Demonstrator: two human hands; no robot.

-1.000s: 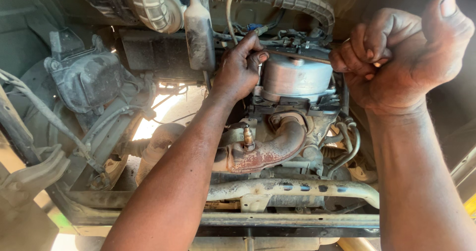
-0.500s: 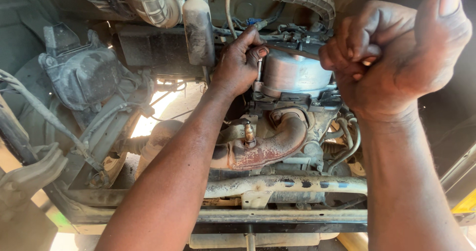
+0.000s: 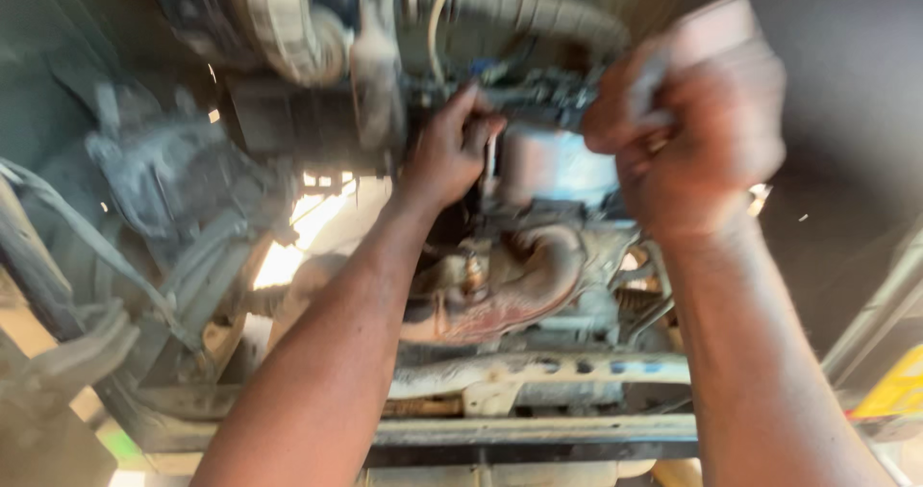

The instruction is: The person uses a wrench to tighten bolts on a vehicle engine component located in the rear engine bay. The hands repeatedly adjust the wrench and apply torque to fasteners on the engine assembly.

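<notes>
Left hand: my left hand [image 3: 450, 155] reaches up into the engine, fingers curled shut on a small part at the left edge of the round metal can [image 3: 556, 165]; blur hides what the part is.
Right hand: my right hand [image 3: 697, 126] hangs in a closed fist near the camera, just right of the can; something thin may sit in the grip, I cannot tell for sure.
Can: it sits under the tangle of wires [image 3: 538, 93], between my two hands, above the rusty curved pipe [image 3: 524, 280].
Pipe: reddish, bent, directly below the can, with a small stud [image 3: 473, 274] poking out beside it.
Hoses: a ribbed hose [image 3: 279, 25] runs up top left, another ribbed hose [image 3: 538, 11] crosses the top right.
Crossbar: a pale metal bar [image 3: 538, 376] runs across low down, under the pipe.
Risk, slip: I reckon my left fingers could slide off that small part, since the grip is tight in a greasy, cramped spot.
Risk, knuckles: a slip would likely drive my hand into the wires or the can's edge.
Risk, wiring: my fist works close to those wires; a careless pull could snag one loose.
</notes>
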